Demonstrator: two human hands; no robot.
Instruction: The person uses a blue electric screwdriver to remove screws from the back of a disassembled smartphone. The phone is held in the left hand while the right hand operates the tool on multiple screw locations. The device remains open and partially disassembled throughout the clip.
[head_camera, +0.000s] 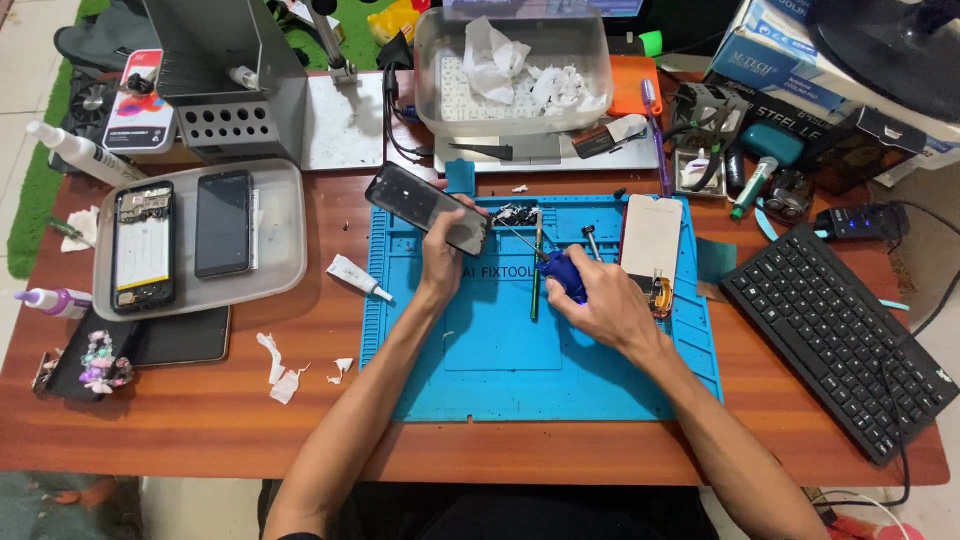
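Gripping a dark smartphone (428, 207) by its edges, the left hand (443, 262) is tilting it above the blue repair mat (500, 370); the right hand (598, 305) is clenching a blue-handled screwdriver (560, 268). The glass looks slippery and fragile.

The right hand (600, 305) is hiding most of the blue-handled screwdriver (562, 270); the cardboard boxes (800, 45) far right are running off-frame.

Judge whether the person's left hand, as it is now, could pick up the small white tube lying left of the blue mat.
Probably not at once: the left hand already grips a dark phone. The small white tube itself lies unobstructed on the wooden table.
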